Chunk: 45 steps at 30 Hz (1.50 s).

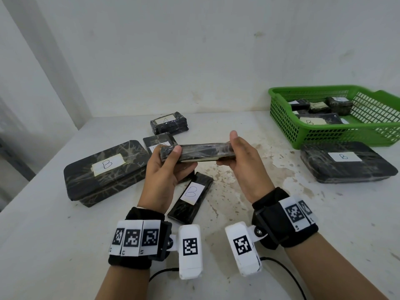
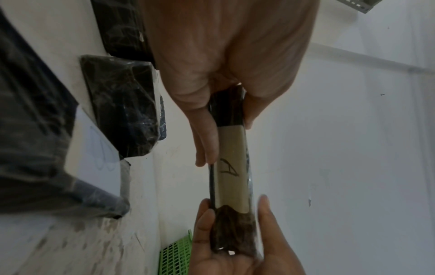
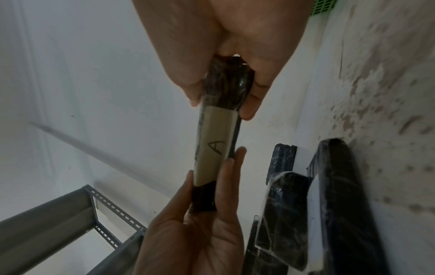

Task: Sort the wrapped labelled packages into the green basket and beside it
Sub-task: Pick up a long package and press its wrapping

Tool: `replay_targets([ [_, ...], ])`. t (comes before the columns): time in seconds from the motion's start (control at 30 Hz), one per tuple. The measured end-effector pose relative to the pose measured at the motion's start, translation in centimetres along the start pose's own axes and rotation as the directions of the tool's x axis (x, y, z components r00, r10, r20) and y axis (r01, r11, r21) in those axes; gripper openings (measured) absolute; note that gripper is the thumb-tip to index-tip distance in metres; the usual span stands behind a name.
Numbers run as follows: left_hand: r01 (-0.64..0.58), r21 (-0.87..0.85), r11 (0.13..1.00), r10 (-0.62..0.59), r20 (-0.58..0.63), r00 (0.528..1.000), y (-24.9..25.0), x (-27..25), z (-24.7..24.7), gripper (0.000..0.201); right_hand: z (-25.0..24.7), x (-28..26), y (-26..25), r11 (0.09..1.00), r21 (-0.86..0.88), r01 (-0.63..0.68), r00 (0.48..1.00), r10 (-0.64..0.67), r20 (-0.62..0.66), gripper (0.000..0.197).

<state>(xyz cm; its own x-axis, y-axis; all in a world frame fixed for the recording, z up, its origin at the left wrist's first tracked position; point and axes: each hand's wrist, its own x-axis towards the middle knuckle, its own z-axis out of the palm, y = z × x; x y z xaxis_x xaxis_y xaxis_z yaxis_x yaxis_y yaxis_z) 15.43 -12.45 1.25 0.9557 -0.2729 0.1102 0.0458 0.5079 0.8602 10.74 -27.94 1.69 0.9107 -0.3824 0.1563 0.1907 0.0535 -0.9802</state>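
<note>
Bench (image 1: 249, 213): white and stained; sorted packages at its far right, unsorted ones at left and middle.
Basket (image 1: 281, 118): green, far right. It holds several small wrapped packages; one label in it reads B (image 1: 311, 121), the others are too small for me to read.
Big B by basket (image 1: 346, 162): lies flat just in front of the basket, on its near side, label up. I'd count that one as placed.
Big B at left (image 1: 104, 169): the largest piece not yet sorted, flat on the bench, well apart from the basket.
Far A (image 1: 168, 123): a chunky package beyond the hands, label up, not yet moved.
Half-hidden package (image 1: 159, 141): sits between the big left one and the hands; its label is covered, so I can't tell the letter.
Slim B (image 1: 190, 197): lies near the left wrist, label up, waiting.
Held package (image 1: 201, 151): slim, lifted over the middle of the bench, turned on edge; the wrist views show its label reads A (image 2: 227, 167).
Left hand (image 1: 165, 167): its grip is wrapped round the package's left end, thumb on top.
Right hand (image 1: 242, 156): its grip pinches the right end between thumb and fingers.
Rule: both letters seem to occur away from the basket and B inside it, so I can't say which letter goes where.
Progress: roughly half done by my count; four on the bench plus the one in hand remain.
</note>
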Motion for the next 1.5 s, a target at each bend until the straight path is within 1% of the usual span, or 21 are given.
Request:
replay_targets([
  [0.03,-0.004,-0.011,1.0,0.005,0.005,1.0,0.0,0.0,0.0,0.003,0.0,0.0,0.0,1.0,-0.005,0.0,1.0,0.0,0.005,0.055],
  [0.13,-0.001,-0.061,0.998,0.002,0.028,1.0,0.1,0.0,-0.1,0.03,-0.2,0.1,0.1,0.999,-0.04,0.019,1.0,-0.02,-0.018,0.038],
  [0.17,0.006,-0.072,0.997,-0.004,0.035,0.999,0.1,0.1,-0.1,0.031,-0.1,0.1,0.1,0.999,-0.039,0.02,0.999,-0.021,-0.03,0.037],
  [0.27,0.0,-0.088,0.996,0.003,0.037,0.999,0.0,0.3,-0.4,0.006,-0.3,0.3,0.2,1.0,-0.015,-0.013,1.0,0.013,-0.021,0.039],
  [0.33,-0.034,-0.073,0.997,0.037,0.037,0.999,0.1,0.4,-0.8,0.011,-0.5,0.4,0.1,0.996,-0.021,-0.09,0.995,0.091,0.03,0.041],
  [0.4,-0.047,-0.059,0.997,0.05,0.046,0.998,0.3,0.5,-0.9,0.01,-0.7,0.3,-0.2,0.988,0.026,-0.153,0.985,0.15,0.081,0.039],
  [0.5,-0.056,-0.094,0.994,0.061,0.053,0.997,0.4,0.5,-0.8,0.004,-1.0,0.2,-0.3,0.986,0.135,-0.093,0.994,0.084,0.077,0.019],
  [0.53,-0.059,-0.119,0.991,0.066,0.05,0.997,0.4,0.4,-0.8,0.008,-1.0,0.2,-0.3,0.985,0.159,-0.063,0.996,0.052,0.07,0.019],
  [0.6,-0.048,-0.14,0.989,0.049,0.004,0.999,0.2,0.6,-0.8,0.028,-0.9,0.2,-0.2,0.985,0.173,-0.029,0.998,0.018,0.065,0.031],
  [0.63,-0.036,-0.123,0.992,0.032,-0.035,0.999,0.1,0.7,-0.8,0.037,-0.9,0.2,-0.1,0.986,0.167,-0.028,0.998,0.018,0.06,0.037],
  [0.67,-0.023,-0.097,0.995,0.017,-0.066,0.998,0.0,0.8,-0.9,0.039,-0.9,0.2,-0.1,0.986,0.164,-0.038,0.998,0.03,0.052,0.04],
  [0.77,-0.024,0.003,1.0,0.025,-0.085,0.996,-0.2,0.9,-1.2,0.023,-0.9,0.4,-0.1,0.983,0.16,-0.095,0.995,0.091,0.032,0.033],
  [0.87,-0.034,0.043,0.998,0.036,-0.056,0.998,-0.2,0.8,-1.3,0.024,-0.8,0.4,0.0,0.977,0.165,-0.135,0.991,0.132,0.027,0.031],
  [0.97,-0.035,0.022,0.999,0.036,-0.021,0.999,-0.1,0.7,-1.1,0.022,-1.0,0.4,0.1,0.983,0.156,-0.092,0.996,0.093,-0.002,0.021],
  [1.07,-0.023,-0.011,1.0,0.023,-0.013,1.0,0.0,0.6,-0.9,0.033,-1.2,0.5,0.3,0.991,0.126,-0.04,0.999,0.042,-0.013,0.017],
  [1.1,-0.025,0.006,1.0,0.025,-0.019,1.0,-0.1,0.6,-0.9,0.03,-1.2,0.5,0.2,0.992,0.126,-0.032,0.999,0.033,-0.01,0.017],
  [1.17,-0.054,0.059,0.997,0.057,-0.04,0.998,-0.1,0.6,-0.9,0.02,-1.1,0.5,0.2,0.989,0.144,-0.03,1.0,0.029,0.007,0.017],
  [1.27,-0.087,0.102,0.991,0.091,-0.035,0.995,-0.1,0.6,-1.0,0.02,-0.8,0.3,-0.1,0.974,0.215,-0.07,0.996,0.056,0.07,0.025],
  [1.33,-0.084,0.099,0.991,0.086,-0.011,0.996,0.0,0.4,-0.9,0.019,-0.7,0.2,-0.1,0.971,0.223,-0.081,0.995,0.064,0.08,0.031],
  [1.43,-0.038,0.034,0.999,0.038,0.005,0.999,0.1,0.2,-0.6,0.012,-0.7,0.0,-0.1,0.98,0.198,-0.015,0.998,0.004,0.055,0.012],
  [1.5,-0.013,0.003,1.0,0.013,-0.018,1.0,0.0,0.1,-0.4,0.017,-0.7,-0.1,0.0,0.987,0.158,0.029,0.999,-0.036,0.04,0.011],
])
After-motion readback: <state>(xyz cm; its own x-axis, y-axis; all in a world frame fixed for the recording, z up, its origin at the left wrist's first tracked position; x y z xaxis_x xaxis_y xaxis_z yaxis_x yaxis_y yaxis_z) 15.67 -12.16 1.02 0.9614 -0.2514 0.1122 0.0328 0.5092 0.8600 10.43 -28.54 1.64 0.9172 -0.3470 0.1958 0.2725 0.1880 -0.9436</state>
